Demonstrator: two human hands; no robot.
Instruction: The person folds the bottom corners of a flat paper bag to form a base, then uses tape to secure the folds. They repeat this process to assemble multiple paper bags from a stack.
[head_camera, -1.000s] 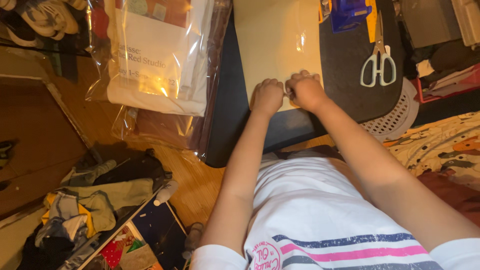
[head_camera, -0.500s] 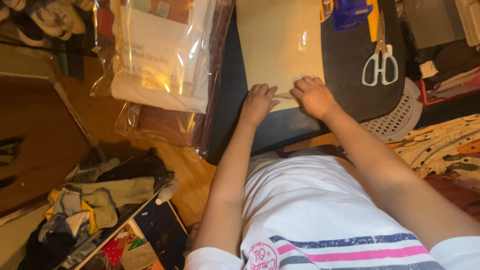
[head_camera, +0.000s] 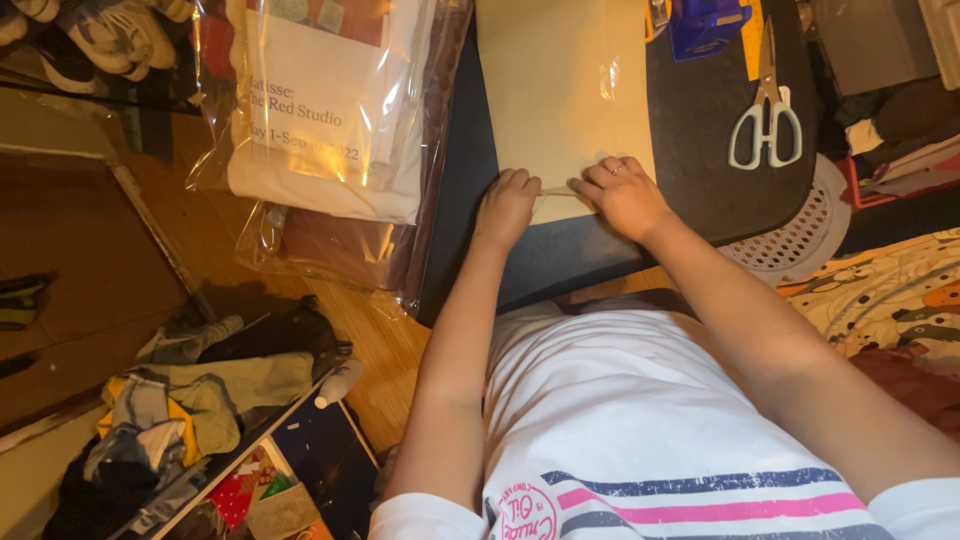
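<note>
The cream paper sheet (head_camera: 565, 90) lay flat on the dark desk (head_camera: 700, 150); the left hand (head_camera: 507, 205) and right hand (head_camera: 625, 195) pinched its near edge, fingers curled closed on it; it looked light, thin, easily creased; scissors (head_camera: 765, 120) lay nearby.

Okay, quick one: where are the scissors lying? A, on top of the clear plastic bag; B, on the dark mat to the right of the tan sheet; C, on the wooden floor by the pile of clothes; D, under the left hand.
B: the scissors lie on the dark mat, to the right of the tan sheet, clear of both hands.
</note>
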